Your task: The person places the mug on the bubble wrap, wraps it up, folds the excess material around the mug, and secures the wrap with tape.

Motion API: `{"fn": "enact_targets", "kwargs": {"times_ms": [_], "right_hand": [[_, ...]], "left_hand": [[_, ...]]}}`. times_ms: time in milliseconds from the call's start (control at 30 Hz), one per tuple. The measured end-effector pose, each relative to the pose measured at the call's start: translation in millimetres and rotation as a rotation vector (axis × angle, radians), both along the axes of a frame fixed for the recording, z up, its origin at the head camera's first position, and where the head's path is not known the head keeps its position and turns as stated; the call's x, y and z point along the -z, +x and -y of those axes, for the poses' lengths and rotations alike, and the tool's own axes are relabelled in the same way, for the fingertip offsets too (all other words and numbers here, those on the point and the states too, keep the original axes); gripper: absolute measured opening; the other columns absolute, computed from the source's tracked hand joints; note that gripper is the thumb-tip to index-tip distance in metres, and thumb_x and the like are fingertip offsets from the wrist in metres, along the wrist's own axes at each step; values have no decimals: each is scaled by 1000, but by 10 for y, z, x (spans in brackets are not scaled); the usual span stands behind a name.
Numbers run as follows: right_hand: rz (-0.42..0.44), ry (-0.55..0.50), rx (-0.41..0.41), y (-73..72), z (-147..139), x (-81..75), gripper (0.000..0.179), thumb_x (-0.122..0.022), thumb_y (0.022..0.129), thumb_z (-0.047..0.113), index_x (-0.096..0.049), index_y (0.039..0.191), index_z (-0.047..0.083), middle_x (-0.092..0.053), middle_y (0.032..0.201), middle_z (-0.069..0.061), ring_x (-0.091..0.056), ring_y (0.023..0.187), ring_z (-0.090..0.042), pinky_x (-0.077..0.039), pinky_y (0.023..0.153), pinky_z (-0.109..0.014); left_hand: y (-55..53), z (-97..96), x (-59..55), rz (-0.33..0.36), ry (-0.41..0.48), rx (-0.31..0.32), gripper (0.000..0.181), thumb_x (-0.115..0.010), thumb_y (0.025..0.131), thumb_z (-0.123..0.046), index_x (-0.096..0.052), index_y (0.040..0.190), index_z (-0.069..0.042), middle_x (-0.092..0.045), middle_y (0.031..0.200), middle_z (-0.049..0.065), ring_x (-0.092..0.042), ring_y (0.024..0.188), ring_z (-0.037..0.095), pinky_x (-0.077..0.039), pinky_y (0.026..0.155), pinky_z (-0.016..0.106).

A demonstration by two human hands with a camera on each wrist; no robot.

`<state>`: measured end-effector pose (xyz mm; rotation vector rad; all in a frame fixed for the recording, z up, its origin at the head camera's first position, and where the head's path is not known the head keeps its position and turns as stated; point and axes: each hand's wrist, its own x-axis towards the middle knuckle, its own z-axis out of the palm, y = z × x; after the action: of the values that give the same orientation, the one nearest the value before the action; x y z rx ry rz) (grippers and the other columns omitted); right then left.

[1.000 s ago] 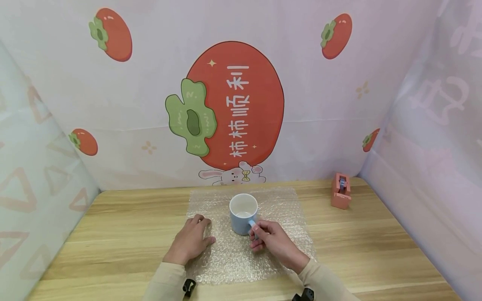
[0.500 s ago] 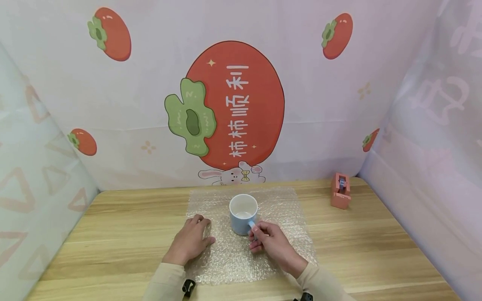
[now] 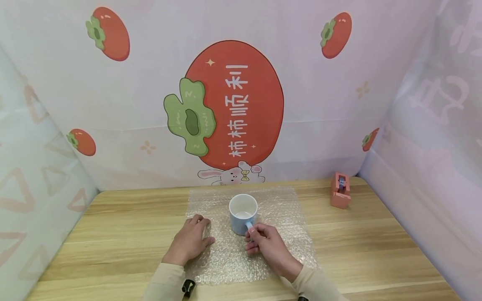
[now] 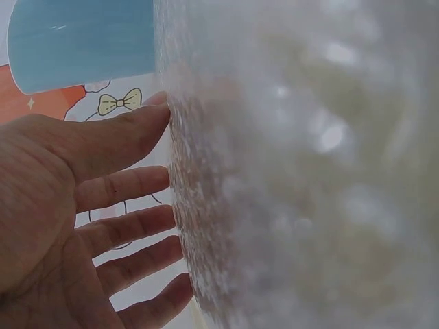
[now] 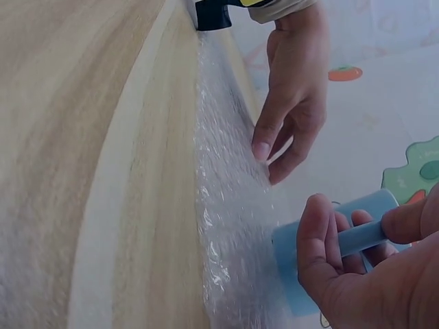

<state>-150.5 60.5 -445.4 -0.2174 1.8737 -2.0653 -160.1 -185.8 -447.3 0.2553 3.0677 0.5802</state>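
Nearest on the wood-grain tabletop [image 3: 113, 234], one bubble-wrap sheet [image 3: 226, 265] is touched at its left by the fingertips of the left hand [image 3: 190, 239], spread and holding nothing, while one light-blue mug [image 3: 239, 219], upright near the sheet's middle, is gripped at its handle [image 3: 249, 225] by the right hand's [image 3: 271, 246] curled fingers and thumb. The mug is best steadied level by that handle, with the sheet pressed lightly flat so it is not rucked. Beyond, one coral-pink tape dispenser [image 3: 340, 202] is seen at far right, and five persimmons [image 3: 260, 104] and one rabbit [image 3: 234, 175] are printed on the far backdrop [image 3: 143, 83].
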Motion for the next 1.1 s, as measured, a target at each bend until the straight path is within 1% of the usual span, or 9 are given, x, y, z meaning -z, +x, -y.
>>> {"fn": "enact_targets", "kwargs": {"times_ms": [133,333,633,867,1100], "right_hand": [[-8,6,24,22,32,-1,30,-50,107,12,-57,106,-17,-62,96,-14,-67,77,-18,-61,73,-33],[-7,-19,55,53,81,4,29,-52,106,10,-56,106,-19,-63,97,-15,-68,76,-18,-61,73,-32],[4,-32,94,98,138,-5,27,-51,107,11,-58,103,-14,-63,97,-14,-68,76,-18,-61,72,-32],[4,-50,110,108,174,25,28,-51,107,11,-57,104,-17,-62,95,-11,-67,74,-17,-60,70,-29],[10,-51,134,107,202,51,28,-50,107,10,-58,104,-17,-62,94,-10,-66,71,-16,-60,67,-29]], "left_hand": [[2,-2,1,-1,-2,4,49,-80,88,-25,-65,126,-1,-55,133,21,-51,125,42,-50,95,57],[-1,10,11,-2,-3,11,49,-81,88,-25,-64,127,0,-55,132,21,-51,125,43,-50,95,58],[0,10,9,-4,-4,12,49,-81,88,-25,-64,127,-1,-55,132,21,-51,125,42,-49,96,57],[-3,13,10,-6,-3,10,49,-81,87,-25,-64,127,-1,-55,132,21,-51,125,43,-49,96,58],[-1,8,4,-7,-6,8,49,-81,87,-25,-65,126,-1,-55,133,22,-51,126,43,-49,96,58]]}}
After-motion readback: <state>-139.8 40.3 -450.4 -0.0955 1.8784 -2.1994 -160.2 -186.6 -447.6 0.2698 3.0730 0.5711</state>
